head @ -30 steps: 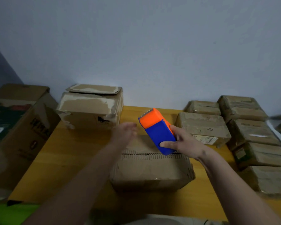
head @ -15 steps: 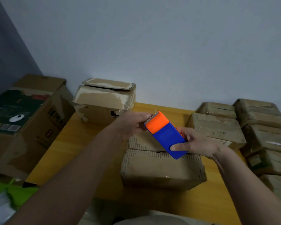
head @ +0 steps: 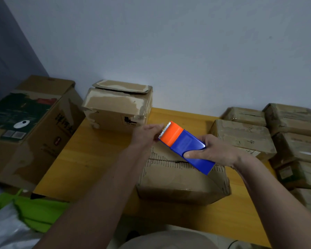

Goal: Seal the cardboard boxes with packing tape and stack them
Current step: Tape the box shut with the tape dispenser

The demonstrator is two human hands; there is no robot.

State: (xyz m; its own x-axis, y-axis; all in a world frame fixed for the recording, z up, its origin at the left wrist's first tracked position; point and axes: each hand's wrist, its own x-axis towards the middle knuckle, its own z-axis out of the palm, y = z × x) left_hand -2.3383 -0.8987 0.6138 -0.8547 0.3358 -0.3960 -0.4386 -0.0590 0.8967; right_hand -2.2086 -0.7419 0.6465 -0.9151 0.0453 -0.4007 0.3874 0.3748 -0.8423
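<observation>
Beside taped boxes [head: 244, 135] (stacked), worn carton [head: 118, 105]

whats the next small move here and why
Probably pull the tape end free with the left hand, whose fingertips are at the serrated edge of the tape dispenser held by the right hand; the box below looks unsealed at its seam.

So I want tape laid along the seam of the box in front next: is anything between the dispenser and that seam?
Nothing visible blocks it. The right hand grips the tape dispenser just above the box, over its flap seam. The left hand is at the serrated orange end, beyond the seam rather than on it.
</observation>
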